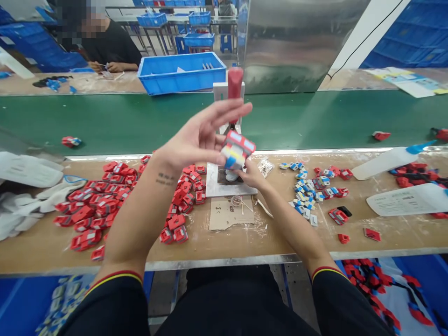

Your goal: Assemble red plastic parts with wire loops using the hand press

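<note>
A small red toy vehicle part point(238, 148) with white, yellow and blue areas is held up in front of the press with the red handle point(235, 83). My left hand point(206, 135) grips its left side between thumb and fingers, with the upper fingers stretched out past it. Just below and to the right, my right hand point(251, 172) has its fingers near the part's underside, over the press base point(212, 182); its fingertips are partly hidden, and whether they hold anything is unclear.
Red parts point(105, 196) lie piled on the left, blue-yellow-white pieces point(304, 191) on the right. White bottles point(406, 200) lie at the right. Behind are a green belt point(157, 121) and a blue crate point(182, 79). A person in black point(112, 46) sits across.
</note>
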`<state>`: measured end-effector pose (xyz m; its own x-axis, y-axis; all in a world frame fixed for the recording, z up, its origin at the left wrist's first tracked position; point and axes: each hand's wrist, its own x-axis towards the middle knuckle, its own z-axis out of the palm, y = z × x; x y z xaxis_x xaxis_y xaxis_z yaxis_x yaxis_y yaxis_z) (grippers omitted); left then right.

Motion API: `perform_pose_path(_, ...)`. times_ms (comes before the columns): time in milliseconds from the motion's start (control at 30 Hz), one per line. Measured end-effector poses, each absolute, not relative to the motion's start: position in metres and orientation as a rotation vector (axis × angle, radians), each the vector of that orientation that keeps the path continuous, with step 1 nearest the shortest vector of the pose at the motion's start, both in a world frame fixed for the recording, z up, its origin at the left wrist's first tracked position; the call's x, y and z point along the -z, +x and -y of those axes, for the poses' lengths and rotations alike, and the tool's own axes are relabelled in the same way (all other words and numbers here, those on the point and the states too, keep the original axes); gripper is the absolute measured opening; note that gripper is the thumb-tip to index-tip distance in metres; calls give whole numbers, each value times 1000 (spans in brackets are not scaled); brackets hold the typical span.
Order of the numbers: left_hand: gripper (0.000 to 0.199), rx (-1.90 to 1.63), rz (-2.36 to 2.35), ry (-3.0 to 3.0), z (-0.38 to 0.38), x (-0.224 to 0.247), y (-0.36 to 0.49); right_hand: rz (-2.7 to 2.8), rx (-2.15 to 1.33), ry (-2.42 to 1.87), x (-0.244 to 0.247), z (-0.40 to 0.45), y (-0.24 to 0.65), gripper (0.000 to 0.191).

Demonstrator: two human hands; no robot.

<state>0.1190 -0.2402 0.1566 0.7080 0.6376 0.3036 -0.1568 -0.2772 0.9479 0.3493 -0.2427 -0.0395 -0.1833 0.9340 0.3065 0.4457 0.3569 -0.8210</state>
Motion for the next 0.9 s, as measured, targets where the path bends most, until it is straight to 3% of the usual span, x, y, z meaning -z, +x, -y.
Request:
perform_pose_path(133, 82, -909, -392, 1724, 222, -169, 133, 1746, -651, -1324, 38, 258, 401, 38)
perform_pose_path(233, 102, -934, -343, 1665, 232, -151, 125, 1692, -534, -1482, 30, 238, 449, 43)
perform_pose_path(300, 103, -959, -343, 1611, 244, -133, 116, 1685, -439, -1586, 22, 206, 469, 46)
perform_pose_path(467, 62, -1061, -475, 1468, 265, -68, 92, 1836, -376, -1725, 16, 129, 465, 39)
perform_pose_path(567, 53, -1118, -552, 1352, 272, -28, 81, 1897, -369, -1769, 15, 117, 458, 43)
perform_pose_path(767, 53, -1113, -666, 1078, 285, 5, 66, 1888, -127, -1672, -7, 174, 464, 67)
perform_pose_path(900, 56, -1101, -691, 984, 287, 6, 63, 2055, 0, -1241, -18, 233, 426, 45)
